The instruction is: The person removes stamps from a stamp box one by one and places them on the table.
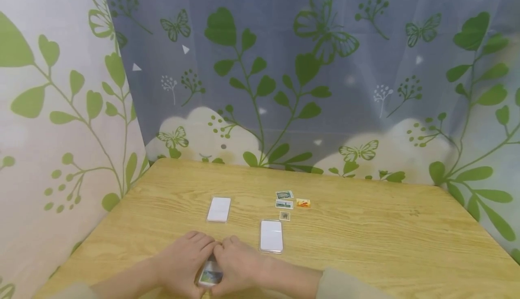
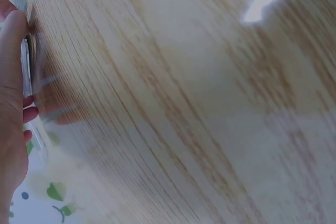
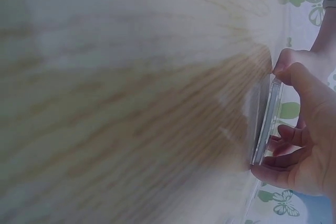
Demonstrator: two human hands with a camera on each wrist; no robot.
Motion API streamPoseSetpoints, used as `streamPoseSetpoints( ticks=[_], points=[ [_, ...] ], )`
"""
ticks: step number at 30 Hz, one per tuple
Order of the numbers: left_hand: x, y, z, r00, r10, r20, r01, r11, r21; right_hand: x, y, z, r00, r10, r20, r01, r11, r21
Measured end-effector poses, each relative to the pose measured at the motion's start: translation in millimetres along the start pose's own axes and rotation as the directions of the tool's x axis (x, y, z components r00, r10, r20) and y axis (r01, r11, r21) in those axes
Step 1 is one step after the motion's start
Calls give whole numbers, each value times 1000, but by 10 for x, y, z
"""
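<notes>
A flat clear case (image 1: 210, 273) with a landscape picture, much like a stamp, showing in it lies near the front of the table between both hands. My left hand (image 1: 184, 259) grips its left side, and my right hand (image 1: 239, 263) grips its right side, the fingers of both meeting at its far end. In the right wrist view, the right hand (image 3: 310, 129) has thumb and fingers at opposite ends of the case's thin edge (image 3: 270, 119). At the left border of the left wrist view, the left hand (image 2: 11, 77) holds the case by its edge. Hands cover most of the case.
Two white cards in clear cases lie beyond the hands, one at left (image 1: 219, 209), one at right (image 1: 271, 236). Several loose stamps (image 1: 284, 204) are grouped behind the right one. The wooden table (image 1: 386, 235) ends at a printed curtain (image 1: 276, 109).
</notes>
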State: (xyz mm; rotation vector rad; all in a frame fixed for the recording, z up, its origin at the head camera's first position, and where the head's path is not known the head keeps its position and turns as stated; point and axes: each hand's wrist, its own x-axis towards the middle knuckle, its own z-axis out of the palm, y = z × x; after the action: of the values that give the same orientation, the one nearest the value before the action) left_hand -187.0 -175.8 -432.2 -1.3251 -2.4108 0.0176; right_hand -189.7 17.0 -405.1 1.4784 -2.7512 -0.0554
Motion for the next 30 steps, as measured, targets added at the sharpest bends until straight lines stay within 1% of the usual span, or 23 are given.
streamPoseSetpoints(
  ticks=[7, 14, 19, 24, 30],
  points=[
    [-13, 10, 23, 1000, -19, -9, 19, 1000, 9, -12, 14, -8, 1000, -8, 13, 8, 1000, 17],
    [-26, 19, 60, 999, -24, -47, 25, 999, 26, -15, 12, -13, 1000, 14, 10, -14, 999, 38],
    [-14, 40, 44, 999, -32, -32, 33, 999, 35, -33, 12, -25, 1000, 18, -5, -18, 999, 51],
    [-12, 64, 51, 999, -26, -27, 27, 998, 48, -45, 18, -33, 1000, 16, 18, -18, 996, 85],
    [-5, 78, 47, 999, -44, -21, 45, 998, 49, -31, 24, -33, 1000, -3, 17, 2, 998, 55]
  ],
)
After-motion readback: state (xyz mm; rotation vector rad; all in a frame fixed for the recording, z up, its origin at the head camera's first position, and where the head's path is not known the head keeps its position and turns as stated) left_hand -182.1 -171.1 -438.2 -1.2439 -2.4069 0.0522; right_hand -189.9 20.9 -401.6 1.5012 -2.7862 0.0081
